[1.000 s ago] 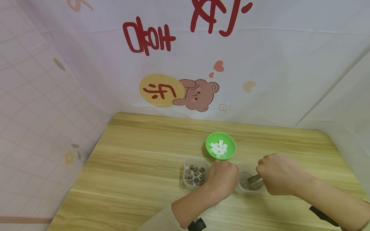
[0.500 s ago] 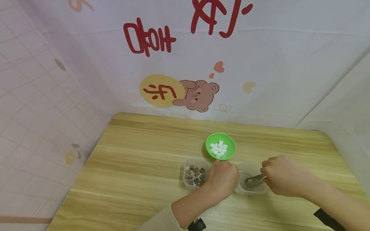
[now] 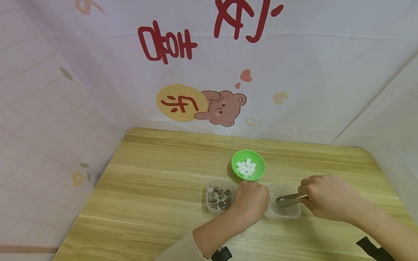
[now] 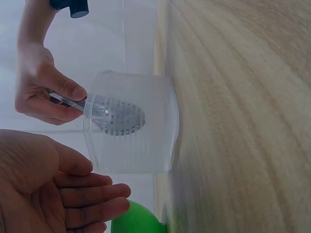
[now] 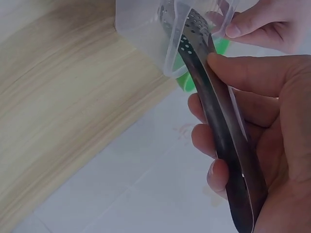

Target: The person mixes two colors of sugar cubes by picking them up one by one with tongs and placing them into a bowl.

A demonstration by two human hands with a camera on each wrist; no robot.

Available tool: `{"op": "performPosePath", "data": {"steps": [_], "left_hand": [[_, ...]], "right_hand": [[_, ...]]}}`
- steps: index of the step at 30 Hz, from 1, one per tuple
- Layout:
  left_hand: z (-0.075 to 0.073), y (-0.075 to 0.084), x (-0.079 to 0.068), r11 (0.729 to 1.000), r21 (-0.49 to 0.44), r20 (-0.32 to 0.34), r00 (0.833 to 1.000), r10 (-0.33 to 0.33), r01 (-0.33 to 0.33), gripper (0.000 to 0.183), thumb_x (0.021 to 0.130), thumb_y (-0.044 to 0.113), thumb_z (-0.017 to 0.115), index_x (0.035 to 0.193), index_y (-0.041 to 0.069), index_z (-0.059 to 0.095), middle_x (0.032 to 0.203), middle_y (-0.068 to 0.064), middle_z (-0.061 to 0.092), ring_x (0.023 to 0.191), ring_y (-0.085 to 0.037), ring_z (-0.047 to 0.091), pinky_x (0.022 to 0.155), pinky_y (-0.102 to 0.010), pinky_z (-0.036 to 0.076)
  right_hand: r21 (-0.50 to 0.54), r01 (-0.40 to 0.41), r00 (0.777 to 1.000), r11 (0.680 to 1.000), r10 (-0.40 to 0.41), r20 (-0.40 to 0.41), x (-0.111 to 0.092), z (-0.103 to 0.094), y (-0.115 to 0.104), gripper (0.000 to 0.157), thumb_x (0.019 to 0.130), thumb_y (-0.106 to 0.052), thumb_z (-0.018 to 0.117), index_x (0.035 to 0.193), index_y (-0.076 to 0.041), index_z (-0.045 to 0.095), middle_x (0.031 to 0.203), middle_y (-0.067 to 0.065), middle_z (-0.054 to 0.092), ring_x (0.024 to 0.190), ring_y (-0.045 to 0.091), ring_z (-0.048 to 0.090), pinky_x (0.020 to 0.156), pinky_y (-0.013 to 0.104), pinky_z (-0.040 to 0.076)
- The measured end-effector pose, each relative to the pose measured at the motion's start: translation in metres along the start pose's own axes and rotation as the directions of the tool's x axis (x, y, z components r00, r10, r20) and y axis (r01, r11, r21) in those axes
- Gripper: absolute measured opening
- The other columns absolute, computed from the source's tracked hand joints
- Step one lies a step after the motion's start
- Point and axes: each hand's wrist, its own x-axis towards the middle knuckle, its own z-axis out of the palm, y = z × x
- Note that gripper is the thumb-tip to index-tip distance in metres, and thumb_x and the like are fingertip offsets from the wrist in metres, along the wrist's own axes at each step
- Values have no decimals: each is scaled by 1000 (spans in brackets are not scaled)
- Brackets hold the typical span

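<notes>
My right hand [image 3: 326, 195] grips metal tongs [image 5: 214, 107] with perforated heads. Thumb and fingers wrap the tongs' arms from both sides in the right wrist view. The heads reach into a clear plastic container [image 4: 146, 150]; no piece shows between them. My left hand [image 4: 53, 184] is at the container's side, thumb tip at the rim corner and fingers loosely extended along the outer wall. Its fingers are hidden in the head view. To its left, a second clear container [image 3: 209, 197] holds several dark brownish cubes [image 3: 221, 203].
Behind the containers stands a green bowl [image 3: 261, 168] with several white cubes [image 3: 246, 168]. Everything rests on a wood-grain table [image 3: 147, 203]. A white printed cloth [image 3: 310, 72] closes off the back and sides.
My right hand and the tongs have shifted slightly right, and the tongs now lie flatter over the clear container. The left hand, bowl and containers stay about where they were.
</notes>
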Motion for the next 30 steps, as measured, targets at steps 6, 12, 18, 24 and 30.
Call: {"op": "performPosePath", "data": {"steps": [6, 12, 18, 24, 30], "left_hand": [[-1, 0, 0, 1000, -22, -5, 1000, -4, 4, 48, 84, 11, 74, 48, 25, 45, 49, 13, 44, 48, -4, 40, 53, -25, 30], [0, -1, 0, 1000, 5, -10, 1000, 0, 0, 46, 82, 10, 74, 49, 25, 46, 49, 13, 45, 47, -4, 40, 51, -26, 32], [0, -1, 0, 1000, 17, -13, 1000, -1, 2, 44, 84, 14, 75, 50, 25, 50, 51, 13, 49, 48, -5, 46, 51, -27, 34], [0, -2, 1, 1000, -23, -4, 1000, -9, 9, 42, 81, 11, 74, 50, 24, 49, 51, 11, 49, 48, -6, 45, 52, -26, 34], [-1, -1, 2, 999, -34, 13, 1000, -22, 23, 42, 83, 13, 74, 51, 25, 51, 53, 11, 52, 49, -6, 48, 53, -26, 36]], "right_hand": [[14, -12, 1000, 1000, 12, 0, 0, -5, 0, 30, 67, -17, 92, 73, -24, 64, 69, -22, 45, 59, -8, 32, 46, 19, 31], [35, -3, 995, 999, 6, -102, 3, -12, 5, 22, 72, -19, 88, 76, -23, 66, 73, -19, 55, 60, -10, 38, 46, 19, 34], [-29, -17, 960, 999, 8, -281, 12, -18, 11, 61, 109, -57, 35, 79, -20, 73, 74, -15, 61, 54, -7, 43, 40, 17, 30], [-9, -70, 905, 998, 59, -421, 26, -17, 16, 62, 107, -57, 43, 84, -13, 79, 81, -3, 74, 51, 11, 62, 39, 21, 37], [38, -138, 858, 990, 139, -494, 38, 4, 19, 63, 105, -59, 48, 89, -9, 81, 87, 5, 78, 57, 19, 69, 45, 34, 48]]}}
